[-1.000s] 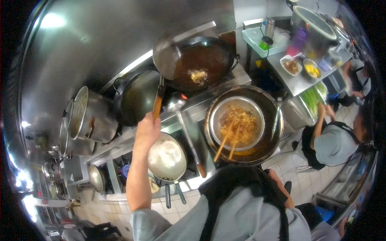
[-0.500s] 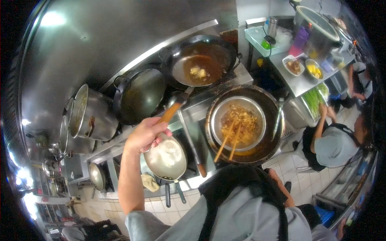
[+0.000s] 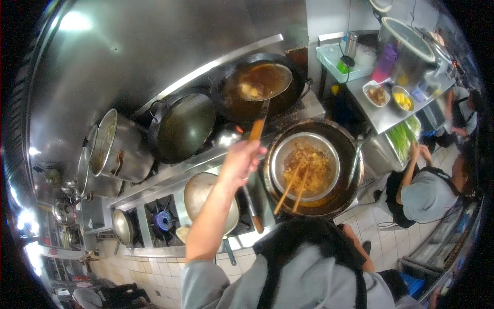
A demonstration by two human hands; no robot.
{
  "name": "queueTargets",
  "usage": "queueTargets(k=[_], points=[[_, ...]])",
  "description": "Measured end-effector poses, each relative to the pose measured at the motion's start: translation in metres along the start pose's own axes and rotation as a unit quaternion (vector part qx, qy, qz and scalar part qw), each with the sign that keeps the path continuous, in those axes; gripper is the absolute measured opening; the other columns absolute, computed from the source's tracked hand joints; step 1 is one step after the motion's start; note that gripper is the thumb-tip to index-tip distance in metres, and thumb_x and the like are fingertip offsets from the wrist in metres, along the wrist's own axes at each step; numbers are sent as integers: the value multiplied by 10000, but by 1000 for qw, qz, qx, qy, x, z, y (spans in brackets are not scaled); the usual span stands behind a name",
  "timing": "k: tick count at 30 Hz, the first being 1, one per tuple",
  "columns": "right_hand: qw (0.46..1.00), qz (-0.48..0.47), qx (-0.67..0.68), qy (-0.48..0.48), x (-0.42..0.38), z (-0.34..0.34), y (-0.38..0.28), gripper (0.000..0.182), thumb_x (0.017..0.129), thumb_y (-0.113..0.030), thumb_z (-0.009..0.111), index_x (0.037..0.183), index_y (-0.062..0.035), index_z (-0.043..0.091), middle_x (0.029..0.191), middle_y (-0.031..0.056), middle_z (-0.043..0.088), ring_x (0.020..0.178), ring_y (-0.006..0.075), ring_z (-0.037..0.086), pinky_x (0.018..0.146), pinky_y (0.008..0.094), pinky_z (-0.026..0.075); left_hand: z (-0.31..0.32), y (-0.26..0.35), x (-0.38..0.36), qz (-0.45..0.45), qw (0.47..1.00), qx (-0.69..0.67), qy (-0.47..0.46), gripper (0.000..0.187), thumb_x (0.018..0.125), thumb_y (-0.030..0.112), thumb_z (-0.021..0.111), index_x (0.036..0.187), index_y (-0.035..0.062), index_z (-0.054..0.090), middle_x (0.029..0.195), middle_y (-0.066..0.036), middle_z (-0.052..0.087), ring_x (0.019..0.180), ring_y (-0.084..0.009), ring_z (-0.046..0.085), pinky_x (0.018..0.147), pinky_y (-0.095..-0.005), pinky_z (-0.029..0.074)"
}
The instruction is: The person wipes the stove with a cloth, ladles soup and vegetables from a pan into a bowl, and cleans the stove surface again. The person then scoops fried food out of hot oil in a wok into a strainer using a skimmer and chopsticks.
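My left hand is wrapped round the wooden handle of a wide round skimmer. The skimmer's metal rim sits tilted over the far black wok, with brown liquid and pale lumps showing within it. A ladle with a wooden grip lies on the stove below this hand. My right hand hangs low beside my apron, its fingers mostly hidden. Nearest to it stands a big dark pot carrying a metal bowl of browned crumbly food, with chopsticks resting in it.
A second wok and a tall stockpot stand left. A pale pan sits near a burner's blue flame. At right, a person handles green vegetables by a steel table with small bowls.
My left hand has moved right and slightly up, swinging the handle more upright. The skimmer has shifted right and up over the wok. The blue burner flame has come into view.
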State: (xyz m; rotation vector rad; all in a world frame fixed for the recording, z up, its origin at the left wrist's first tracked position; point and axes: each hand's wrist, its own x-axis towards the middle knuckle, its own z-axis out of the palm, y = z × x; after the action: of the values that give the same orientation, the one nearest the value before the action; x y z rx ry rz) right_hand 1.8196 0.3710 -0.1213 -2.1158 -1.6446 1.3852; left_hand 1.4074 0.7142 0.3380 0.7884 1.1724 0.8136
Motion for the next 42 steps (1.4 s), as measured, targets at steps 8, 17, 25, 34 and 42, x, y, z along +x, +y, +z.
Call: queueTargets(k=[8, 17, 25, 34, 42], points=[[945, 81, 270, 167, -78, -82, -103, 276, 1002, -249, 581, 1057, -5, 697, 838, 117, 698, 755, 174, 661, 702, 333, 532, 1, -33, -15, 8, 996, -84, 43, 309, 1019, 223, 568, 1259, 30, 547, 1006, -65, 688, 664, -96, 593, 450, -212, 434], [742, -200, 557, 314, -139, -243, -249, 319, 1006, -260, 600, 1231, -33, 614, 1111, 57, 657, 842, 113, 619, 659, 263, 518, -31, -78, -136, 176, 957, 225, 56, 738, 959, 203, 672, 1536, -20, 269, 1471, -164, 478, 1125, -226, 620, 871, -316, 553], [782, -222, 582, -17, -99, -245, -418, 432, 1012, -240, 575, 1378, -20, 503, 1282, 105, 599, 1012, 216, 654, 744, 392, 589, -36, -86, -248, 207, 912, 277, -218, 524, 1005, 282, 599, 1461, 61, 464, 1409, -188, 554, 1266, -290, 575, 1052, -347, 454], [809, -94, 562, -142, 1, -165, -518, 456, 1024, -392, 537, 1337, -61, 516, 1192, 71, 601, 1038, 217, 612, 836, 414, 549, -108, -111, -281, 196, 915, 88, -342, 567, 1075, 397, 344, 1338, -54, 566, 1397, -202, 567, 1330, -368, 506, 1160, -438, 330], [718, -106, 678, -119, 36, -144, -599, 437, 1033, -451, 477, 1182, -46, 545, 1092, 80, 672, 900, 178, 663, 767, 362, 590, -105, -97, -267, 102, 958, 189, -188, 501, 1052, 367, 472, 1358, -19, 561, 1366, -171, 605, 1250, -278, 586, 1068, -347, 417]])
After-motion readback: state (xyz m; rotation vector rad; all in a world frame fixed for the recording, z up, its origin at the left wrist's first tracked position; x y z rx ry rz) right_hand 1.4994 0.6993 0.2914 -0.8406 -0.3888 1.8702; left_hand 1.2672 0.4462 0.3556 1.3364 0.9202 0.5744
